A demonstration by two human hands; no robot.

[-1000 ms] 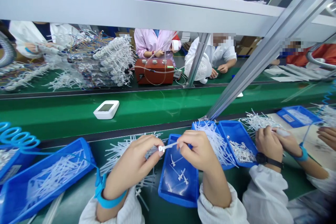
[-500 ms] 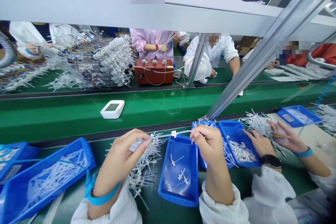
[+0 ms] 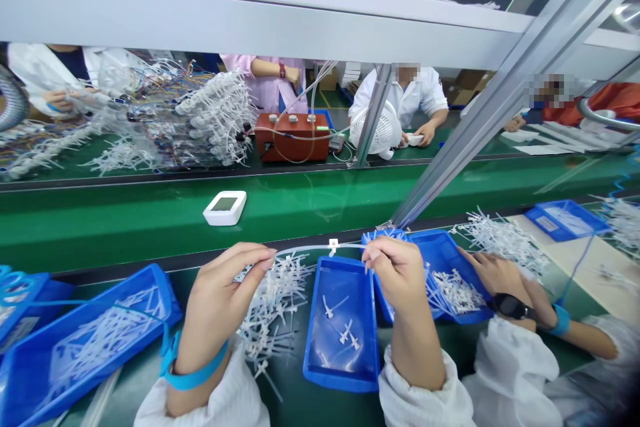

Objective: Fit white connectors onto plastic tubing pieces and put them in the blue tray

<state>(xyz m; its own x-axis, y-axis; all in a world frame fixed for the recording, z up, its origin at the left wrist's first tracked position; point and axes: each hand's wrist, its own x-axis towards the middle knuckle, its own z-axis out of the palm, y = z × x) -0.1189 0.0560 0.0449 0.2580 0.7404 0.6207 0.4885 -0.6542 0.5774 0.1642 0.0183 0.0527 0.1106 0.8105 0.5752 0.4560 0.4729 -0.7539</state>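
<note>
A white cable tie (image 3: 305, 249) stretches between my two hands, bowed slightly upward. Its left end is pinched by my left hand (image 3: 225, 293), which wears a blue wrist strap. My right hand (image 3: 397, 273) pinches the other end. A small white square mount (image 3: 333, 246) sits on the tie, nearer the right hand. Below the tie lies a blue tray (image 3: 340, 367) with several ties and mounts in it. Behind and beside my left hand spreads a pile of white ties with mounts (image 3: 275, 307).
A long blue bin (image 3: 165, 280) of loose ties stands at left. Right of my hand, a blue bin (image 3: 430, 240) holds white mounts, with a co-worker's hands (image 3: 500, 277) at it. A white square device (image 3: 225, 208) rests on the green conveyor (image 3: 125, 207). A metal post (image 3: 460, 140) slants across.
My left hand has moved slightly left and up, and more of the tie shows. The co-worker's far hand has come down toward the mount bin. The white device has shifted right.
</note>
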